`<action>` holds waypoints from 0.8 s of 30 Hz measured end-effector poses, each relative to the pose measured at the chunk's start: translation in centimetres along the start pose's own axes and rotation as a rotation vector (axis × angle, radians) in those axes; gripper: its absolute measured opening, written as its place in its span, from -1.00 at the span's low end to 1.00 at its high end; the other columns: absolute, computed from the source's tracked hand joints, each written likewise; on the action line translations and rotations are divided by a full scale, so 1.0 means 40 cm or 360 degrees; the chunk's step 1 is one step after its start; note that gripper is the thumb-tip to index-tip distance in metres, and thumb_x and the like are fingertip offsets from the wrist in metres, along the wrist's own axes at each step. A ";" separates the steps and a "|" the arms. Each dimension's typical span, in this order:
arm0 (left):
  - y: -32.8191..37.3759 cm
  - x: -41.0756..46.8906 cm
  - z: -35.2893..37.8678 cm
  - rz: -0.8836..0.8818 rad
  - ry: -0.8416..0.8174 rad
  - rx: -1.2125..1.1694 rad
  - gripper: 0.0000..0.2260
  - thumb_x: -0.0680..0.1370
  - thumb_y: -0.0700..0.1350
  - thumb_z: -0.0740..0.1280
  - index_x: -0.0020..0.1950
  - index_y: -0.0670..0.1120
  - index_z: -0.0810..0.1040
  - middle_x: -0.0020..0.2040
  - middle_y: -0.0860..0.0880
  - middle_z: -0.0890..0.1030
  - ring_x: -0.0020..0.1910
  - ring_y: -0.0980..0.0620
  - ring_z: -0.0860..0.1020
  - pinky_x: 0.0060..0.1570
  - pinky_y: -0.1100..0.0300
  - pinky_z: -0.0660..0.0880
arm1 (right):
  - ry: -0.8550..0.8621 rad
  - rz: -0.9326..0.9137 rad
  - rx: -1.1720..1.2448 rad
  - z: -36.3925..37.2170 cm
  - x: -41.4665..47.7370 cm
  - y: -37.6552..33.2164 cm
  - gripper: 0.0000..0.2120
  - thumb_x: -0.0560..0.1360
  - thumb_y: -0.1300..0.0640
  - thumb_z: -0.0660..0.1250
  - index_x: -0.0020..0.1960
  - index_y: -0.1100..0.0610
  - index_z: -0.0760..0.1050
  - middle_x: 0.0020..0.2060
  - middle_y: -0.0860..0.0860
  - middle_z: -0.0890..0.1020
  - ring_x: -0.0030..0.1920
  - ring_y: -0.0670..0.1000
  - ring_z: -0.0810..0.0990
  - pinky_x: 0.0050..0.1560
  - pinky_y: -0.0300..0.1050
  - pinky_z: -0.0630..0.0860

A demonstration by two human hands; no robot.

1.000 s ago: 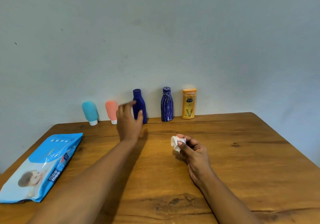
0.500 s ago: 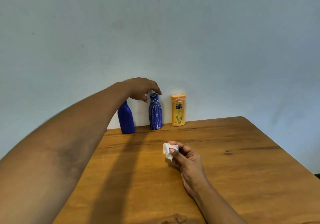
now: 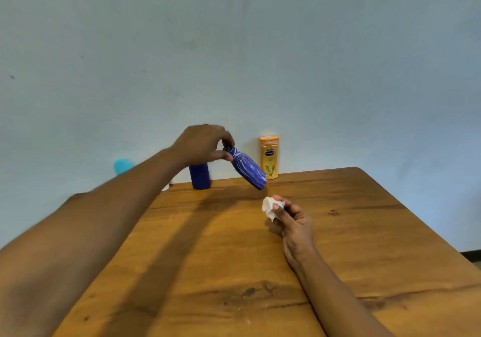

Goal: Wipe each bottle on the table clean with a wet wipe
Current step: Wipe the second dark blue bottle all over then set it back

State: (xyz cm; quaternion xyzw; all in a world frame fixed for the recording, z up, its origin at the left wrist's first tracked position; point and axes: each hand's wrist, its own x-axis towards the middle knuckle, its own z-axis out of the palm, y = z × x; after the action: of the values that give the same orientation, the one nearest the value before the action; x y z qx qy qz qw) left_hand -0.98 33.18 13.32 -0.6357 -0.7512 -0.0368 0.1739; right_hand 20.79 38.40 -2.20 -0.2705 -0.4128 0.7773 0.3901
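Observation:
My left hand (image 3: 201,144) pinches the cap end of a blue bottle with white streaks (image 3: 247,168), which hangs tilted above the wooden table (image 3: 364,232), base pointing down and right. My right hand (image 3: 292,219) rests near the table's middle and holds a crumpled white wet wipe (image 3: 268,206) between thumb and fingers, just below the bottle's base and apart from it. A plain dark blue bottle (image 3: 200,179) stands at the back edge, its top hidden by my left wrist. A yellow lotion bottle (image 3: 269,157) stands upright by the wall.
A light blue tube (image 3: 122,166) shows behind my left forearm, mostly hidden. A pale wall runs along the table's far edge. The table's right edge drops off toward a dark floor strip (image 3: 471,256).
My left hand has taken the streaked blue bottle by its top, lifted it off the table and tipped it toward my right hand. The right hand with the wipe stayed put.

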 end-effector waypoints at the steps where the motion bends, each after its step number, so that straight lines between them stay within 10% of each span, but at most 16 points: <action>1: 0.025 -0.066 -0.003 -0.0069 0.0093 -0.0109 -0.71 0.42 0.17 0.39 0.08 0.11 0.56 -0.11 0.19 0.51 -0.15 0.16 0.47 -0.32 0.34 0.24 | 0.0033 -0.0014 0.0059 -0.012 -0.025 -0.008 -0.71 0.23 0.04 0.55 -0.08 0.08 0.65 -0.02 0.08 0.67 -0.12 -0.02 0.63 -0.21 -0.10 0.55; 5: 0.136 -0.351 0.023 -0.0342 0.0303 -0.0606 -0.63 0.35 0.23 0.41 0.04 0.05 0.61 -0.15 0.20 0.53 -0.23 0.17 0.47 -0.30 0.33 0.31 | -0.0010 -0.0162 0.0158 -0.071 -0.129 -0.016 -0.42 -0.17 -0.22 0.63 -0.21 -0.01 0.68 -0.27 -0.03 0.69 -0.31 -0.10 0.63 -0.32 -0.22 0.56; 13: 0.361 -0.779 0.032 -0.0915 0.0365 -0.1083 -0.66 0.29 0.25 0.45 -0.03 0.14 0.62 -0.15 0.23 0.59 -0.25 0.20 0.51 -0.33 0.28 0.41 | -0.0046 -0.0295 -0.0160 -0.084 -0.377 -0.044 -0.86 0.46 0.31 0.32 -0.06 0.12 0.59 -0.21 -0.05 0.67 -0.16 -0.05 0.60 -0.16 -0.21 0.57; 24: 0.435 -0.902 0.048 -0.1073 0.0313 -0.1297 -0.61 0.17 -0.02 0.60 -0.04 0.07 0.62 -0.19 0.19 0.59 -0.16 0.35 0.52 -0.24 0.52 0.40 | -0.0632 -0.0704 -0.1439 0.061 -0.624 0.038 -0.74 0.40 0.31 0.42 -0.01 0.01 0.60 -0.06 -0.09 0.64 -0.05 -0.17 0.59 -0.08 -0.30 0.51</action>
State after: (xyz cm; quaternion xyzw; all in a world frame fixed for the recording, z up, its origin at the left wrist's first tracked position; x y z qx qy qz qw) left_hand 20.19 2.99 -2.48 -0.3689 -0.8186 -0.4385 -0.0389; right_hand 32.10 16.10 0.20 -0.1660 -0.8190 0.4577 0.3037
